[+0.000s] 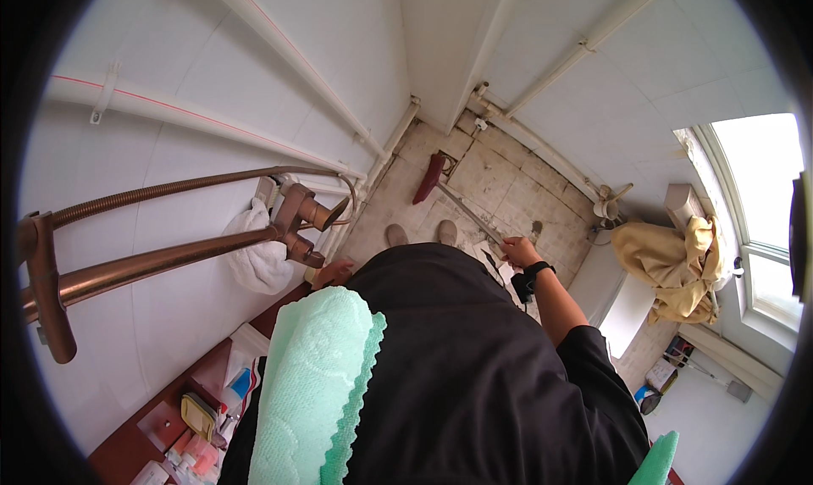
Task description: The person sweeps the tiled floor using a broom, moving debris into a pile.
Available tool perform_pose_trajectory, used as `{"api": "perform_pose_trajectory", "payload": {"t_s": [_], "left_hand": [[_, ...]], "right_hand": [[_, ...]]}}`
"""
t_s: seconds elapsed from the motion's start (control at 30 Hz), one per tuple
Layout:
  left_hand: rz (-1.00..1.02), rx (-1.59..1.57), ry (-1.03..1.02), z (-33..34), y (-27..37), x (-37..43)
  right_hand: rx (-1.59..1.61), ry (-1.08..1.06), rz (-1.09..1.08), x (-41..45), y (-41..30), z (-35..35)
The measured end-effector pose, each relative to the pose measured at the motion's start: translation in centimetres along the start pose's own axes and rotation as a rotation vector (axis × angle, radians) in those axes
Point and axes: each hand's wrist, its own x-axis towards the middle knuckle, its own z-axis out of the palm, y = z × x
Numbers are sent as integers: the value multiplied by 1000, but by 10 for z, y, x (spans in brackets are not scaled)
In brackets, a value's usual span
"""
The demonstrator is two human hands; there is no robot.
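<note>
My right hand (522, 252) is closed around the pale handle (473, 214) of a broom. A wristband with a small black device sits on that wrist. The broom's dark red head (429, 179) rests on the stained tile floor (502, 167), beside a square floor drain (448, 163). My left hand (334, 273) hangs low by the left wall, partly hidden behind a mint-green towel (317, 377) draped over my front. It appears empty, with its fingers slightly bent and apart. My two shoes (397, 234) point towards the broom head.
A copper-coloured shower mixer (302, 221) and riser pipe (171, 262) jut from the left wall, near a white cloth bundle (260, 250). White pipes (209, 126) run along the walls. Toiletries crowd a red-brown shelf (133, 431). Yellow cloth (673, 256) hangs near the window (762, 186).
</note>
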Motion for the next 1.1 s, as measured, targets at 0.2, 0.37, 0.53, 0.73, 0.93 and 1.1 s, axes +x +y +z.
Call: {"api": "perform_pose_trajectory", "payload": {"t_s": [0.2,0.37,0.53,0.73,0.93,1.1], "left_hand": [[17,70,127,10,-16,-19],[-29,300,322,32,-27,-33],[-35,-13,254,37,-10,-36],[-81,42,213,47,20,-44],[-190,487,260,45,83,-27],[-264,254,175,27,26,-30]], "right_hand": [[-22,111,-99,-22,-1,10],[15,47,-80,-27,-1,-20],[49,-36,42,7,-6,-28],[131,35,12,7,-10,-5],[134,-10,-8,-8,1,-15],[254,-88,120,11,7,-5]]}}
